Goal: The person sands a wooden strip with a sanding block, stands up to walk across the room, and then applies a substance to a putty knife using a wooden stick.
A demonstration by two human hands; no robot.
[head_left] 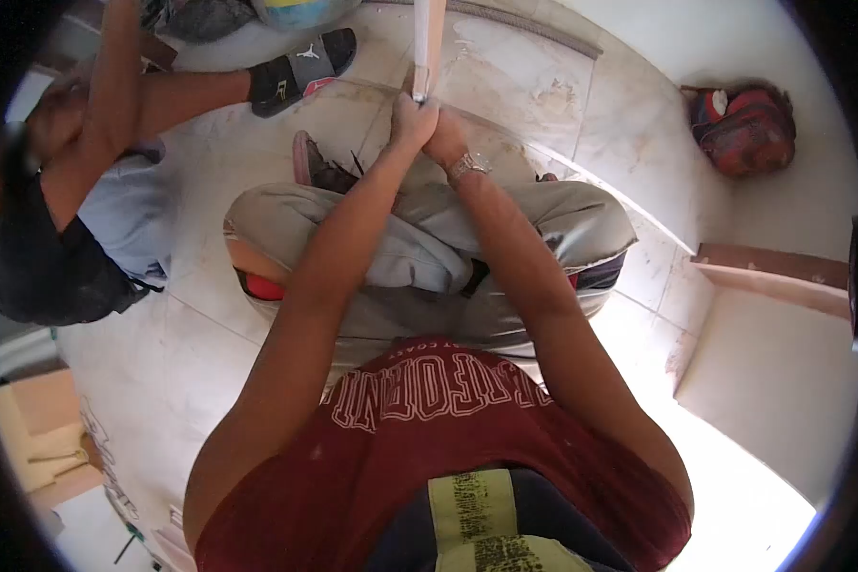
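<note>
Both my arms stretch forward over my crossed legs, and the hands meet at the near end of a long, pale wooden strip [429,43]. My left hand [414,124] is closed round that end, with a small shiny spot by its thumb that is too small to name. Pressed against it from the right is my right hand [447,139], also closed, with a metal watch [467,168] on the wrist. Most of the fingers on both hands are hidden from above. The strip runs away from me and out of the top of the view.
Another person [67,219] sits at the left, one sandalled foot [305,71] stretched toward the strip. A red and dark bag [744,132] lies at the right wall. A wooden board [777,275] juts out below it. A thin white strip [624,195] crosses the tiled floor.
</note>
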